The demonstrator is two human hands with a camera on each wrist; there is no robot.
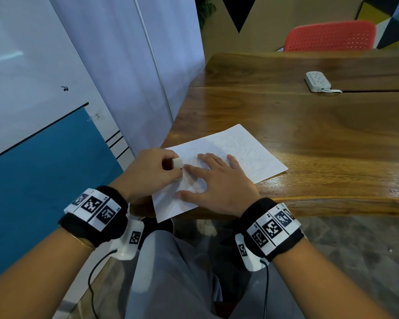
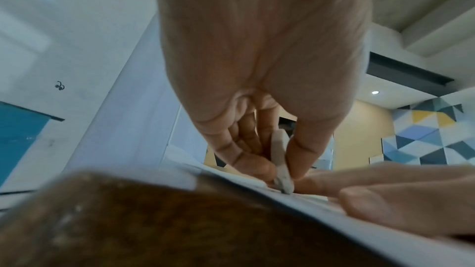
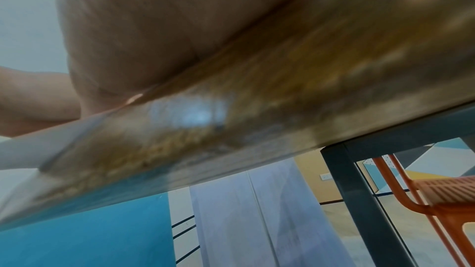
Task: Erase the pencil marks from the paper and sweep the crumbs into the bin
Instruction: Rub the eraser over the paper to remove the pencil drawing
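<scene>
A white sheet of paper (image 1: pixel 244 153) with faint pencil scribbles lies at the near left corner of the wooden table (image 1: pixel 309 125), one corner hanging over the edge. My left hand (image 1: pixel 157 169) pinches a white eraser (image 1: pixel 177 162) and holds its lower end on the paper's left part. In the left wrist view the eraser (image 2: pixel 281 161) stands between thumb and fingers, its tip on the paper (image 2: pixel 334 210). My right hand (image 1: pixel 212 180) lies flat on the paper with fingers spread, right beside the eraser. The right wrist view shows only the palm (image 3: pixel 154 38) and the blurred table edge (image 3: pixel 257 119).
A white power strip (image 1: pixel 318 81) lies far right on the table. A red chair (image 1: pixel 329 39) stands behind the table. A white and blue wall (image 1: pixel 44 111) runs along the left. My grey-trousered legs (image 1: pixel 175 272) are under the table edge. No bin is in view.
</scene>
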